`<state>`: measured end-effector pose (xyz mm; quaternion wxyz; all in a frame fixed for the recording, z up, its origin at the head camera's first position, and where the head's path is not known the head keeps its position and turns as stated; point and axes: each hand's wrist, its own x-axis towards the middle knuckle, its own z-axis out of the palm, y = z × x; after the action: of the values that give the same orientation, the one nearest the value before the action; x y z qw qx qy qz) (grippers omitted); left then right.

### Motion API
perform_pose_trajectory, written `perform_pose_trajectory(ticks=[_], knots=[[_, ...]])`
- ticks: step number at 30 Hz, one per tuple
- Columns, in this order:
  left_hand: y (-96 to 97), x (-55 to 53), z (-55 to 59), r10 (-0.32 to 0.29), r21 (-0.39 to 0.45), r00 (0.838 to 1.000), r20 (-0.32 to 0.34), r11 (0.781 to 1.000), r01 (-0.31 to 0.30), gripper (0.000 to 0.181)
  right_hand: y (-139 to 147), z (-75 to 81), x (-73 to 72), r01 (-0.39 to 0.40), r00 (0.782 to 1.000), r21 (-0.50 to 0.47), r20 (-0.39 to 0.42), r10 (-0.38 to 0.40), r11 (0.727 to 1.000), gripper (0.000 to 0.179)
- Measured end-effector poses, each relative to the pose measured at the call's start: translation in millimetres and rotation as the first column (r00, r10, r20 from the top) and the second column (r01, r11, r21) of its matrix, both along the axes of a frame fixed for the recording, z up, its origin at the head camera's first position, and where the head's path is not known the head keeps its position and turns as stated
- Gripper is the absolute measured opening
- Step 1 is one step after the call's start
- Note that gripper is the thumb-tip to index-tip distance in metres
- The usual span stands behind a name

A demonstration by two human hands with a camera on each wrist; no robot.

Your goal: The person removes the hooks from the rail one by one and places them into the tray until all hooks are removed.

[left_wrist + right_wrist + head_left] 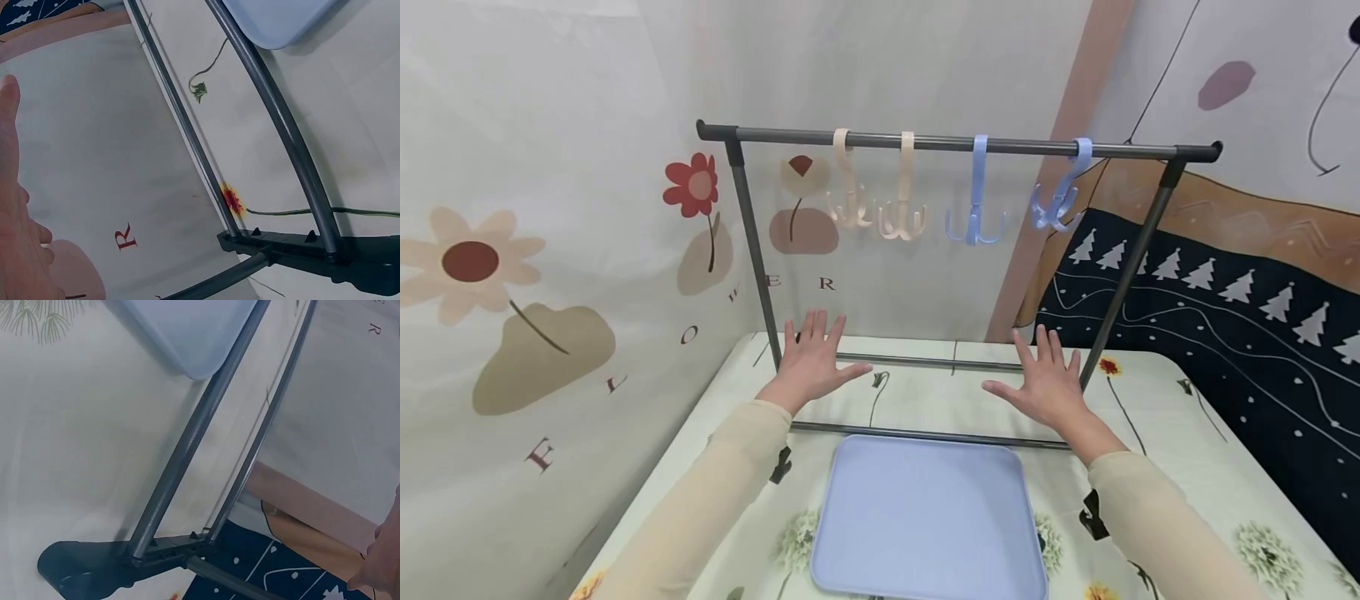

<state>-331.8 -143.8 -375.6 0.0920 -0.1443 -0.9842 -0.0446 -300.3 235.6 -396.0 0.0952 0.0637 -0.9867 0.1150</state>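
Observation:
Both hands reach forward with fingers spread and hold nothing. My left hand is beside the left post of a dark metal rack, and my right hand is near its right post. From the rack's top bar hang two beige hooks, one beige hook left of the other beige hook. Further right hang a blue hook and another, turned blue hook. Each hook has several upturned prongs. In the wrist views, only part of each hand shows at the edge.
A light blue tray lies in front of the rack's lower bar, on a flower-printed tablecloth. Behind stands a pale printed curtain; at the right hangs dark cloth with white trees. The rack's dark foot rests on the cloth.

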Motion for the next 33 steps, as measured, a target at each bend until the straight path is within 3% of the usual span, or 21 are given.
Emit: perform_pose_trajectory(ticks=[17, 33], knots=[[-3.3, 3.6, 17.6, 0.005, 0.027, 0.998, -0.068, 1.0, -0.003, 0.103, 13, 20.1, 6.9, -0.02, 0.997, -0.068, -0.079, 0.014, 0.997, 0.107], [-14.1, -0.5, 30.1, 0.011, 0.163, 0.994, -0.11, 0.987, 0.007, 0.099, 29, 35.5, 11.3, 0.007, 0.971, -0.184, -0.232, -0.05, 0.983, 0.098]])
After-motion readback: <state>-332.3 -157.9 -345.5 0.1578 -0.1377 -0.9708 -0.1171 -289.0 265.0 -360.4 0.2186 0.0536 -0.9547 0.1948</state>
